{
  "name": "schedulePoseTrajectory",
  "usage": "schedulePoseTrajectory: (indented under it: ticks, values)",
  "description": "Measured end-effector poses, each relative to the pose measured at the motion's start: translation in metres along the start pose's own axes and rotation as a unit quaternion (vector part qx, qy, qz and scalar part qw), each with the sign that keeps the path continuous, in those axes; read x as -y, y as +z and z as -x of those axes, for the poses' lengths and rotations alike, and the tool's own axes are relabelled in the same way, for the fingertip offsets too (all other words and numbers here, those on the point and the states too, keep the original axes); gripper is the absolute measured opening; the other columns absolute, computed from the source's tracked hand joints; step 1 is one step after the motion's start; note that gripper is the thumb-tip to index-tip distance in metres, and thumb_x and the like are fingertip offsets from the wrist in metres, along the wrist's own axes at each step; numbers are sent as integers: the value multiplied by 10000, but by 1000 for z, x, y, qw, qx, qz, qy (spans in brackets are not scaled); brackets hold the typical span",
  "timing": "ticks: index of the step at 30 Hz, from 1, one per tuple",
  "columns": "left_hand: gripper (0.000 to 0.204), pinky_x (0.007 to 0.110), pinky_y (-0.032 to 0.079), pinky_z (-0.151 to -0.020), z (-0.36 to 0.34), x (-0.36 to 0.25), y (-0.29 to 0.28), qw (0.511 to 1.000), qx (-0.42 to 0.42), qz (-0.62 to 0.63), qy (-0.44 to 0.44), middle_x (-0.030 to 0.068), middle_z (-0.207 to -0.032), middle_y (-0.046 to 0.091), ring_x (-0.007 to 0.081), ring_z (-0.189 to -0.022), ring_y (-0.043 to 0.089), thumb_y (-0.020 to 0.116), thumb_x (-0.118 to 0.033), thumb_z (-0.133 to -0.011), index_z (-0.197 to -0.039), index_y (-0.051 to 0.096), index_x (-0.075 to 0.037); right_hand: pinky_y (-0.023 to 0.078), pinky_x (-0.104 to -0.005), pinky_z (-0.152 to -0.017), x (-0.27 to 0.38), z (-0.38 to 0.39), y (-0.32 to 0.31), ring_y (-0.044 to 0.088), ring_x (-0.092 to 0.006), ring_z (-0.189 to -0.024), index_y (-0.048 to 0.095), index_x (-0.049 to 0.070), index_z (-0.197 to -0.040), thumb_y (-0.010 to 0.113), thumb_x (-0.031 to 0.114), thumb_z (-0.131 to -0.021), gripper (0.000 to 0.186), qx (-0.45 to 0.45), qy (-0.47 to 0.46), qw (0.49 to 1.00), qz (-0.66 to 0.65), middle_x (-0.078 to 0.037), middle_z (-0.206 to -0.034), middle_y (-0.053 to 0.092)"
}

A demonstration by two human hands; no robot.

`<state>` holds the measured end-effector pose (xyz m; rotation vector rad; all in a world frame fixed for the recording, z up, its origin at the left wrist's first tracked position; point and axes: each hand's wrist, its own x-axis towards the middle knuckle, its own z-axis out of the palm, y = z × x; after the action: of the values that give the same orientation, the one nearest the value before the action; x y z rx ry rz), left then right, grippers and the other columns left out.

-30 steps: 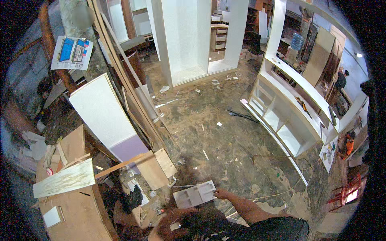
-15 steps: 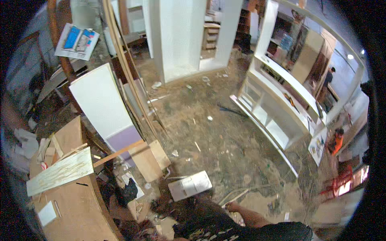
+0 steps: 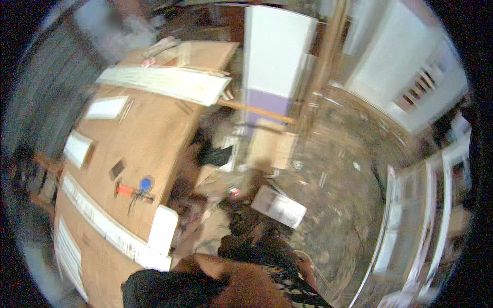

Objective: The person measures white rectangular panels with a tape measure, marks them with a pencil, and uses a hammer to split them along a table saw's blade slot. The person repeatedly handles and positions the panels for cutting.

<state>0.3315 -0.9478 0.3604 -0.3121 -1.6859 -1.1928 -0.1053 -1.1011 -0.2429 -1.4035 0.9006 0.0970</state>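
Position of work: the small white panel [image 3: 279, 206] lies flat on the littered floor [image 3: 339, 205], just right of centre frame. Nothing touches it. It sits apart from the plywood workbench [image 3: 144, 143] that fills the left of the frame. It is set down and no hand is on it; judging from that, any fitting or carrying of it is still outstanding.

Hands: my bare forearm [image 3: 231, 277] crosses the bottom edge, coming out of a dark sleeve [image 3: 154, 290]; my left hand is not visible. A blurred skin-coloured patch at lower centre-right looks like my right hand [image 3: 306, 267], low beside my patterned clothing. I cannot tell whether it is clenched or loose. Nothing shows in its grasp.

On the bench: long white strips [image 3: 164, 84] across the top end and an orange and blue tool [image 3: 134, 189] near the middle, untouched.

Change against the frame half a second back: the view has swung hard left and is smeared by motion. The bench has moved from the lower-left corner to most of the left half. The tall white board [image 3: 277, 56] now stands at upper centre. The panel lies on the floor as before, and my arm, then low beside it, is now drawn in at the bottom edge.
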Motion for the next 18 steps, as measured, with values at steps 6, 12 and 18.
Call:
schedulePoseTrajectory:
  ticks: [6, 12, 18]
  values:
    - [486, 428, 524, -949, 24, 14, -5, 987, -10, -87, -134, 151, -1163, 713, 288, -1101, 665, 785, -347, -878, -1252, 676, -57, 544, -458, -666, 32, -56, -86, 681, -312, -848, 643, 84, -1306, 646, 335, -968, 421, 47, 115, 982, 142, -120, -1123, 686]
    - [441, 367, 554, -885, 198, -53, 69, 437, -625, -449, -464, 139, -1095, 725, 247, -1037, 684, 793, -206, -803, -1200, 699, -38, 529, -413, -602, 181, -94, -127, 692, -258, -767, 649, 104, -1204, 666, 403, -985, 370, -67, 188, 979, 49, -87, -1065, 684]
    - [715, 481, 513, -982, 431, -171, 146, -159, -699, -452, -530, 282, -1286, 624, 421, -1162, 626, 705, -504, -866, -1358, 585, 0, 470, -377, -538, 219, -70, -117, 603, -201, -635, 643, 92, -1235, 594, 292, -1018, 299, -118, 26, 992, 32, -50, -924, 666]
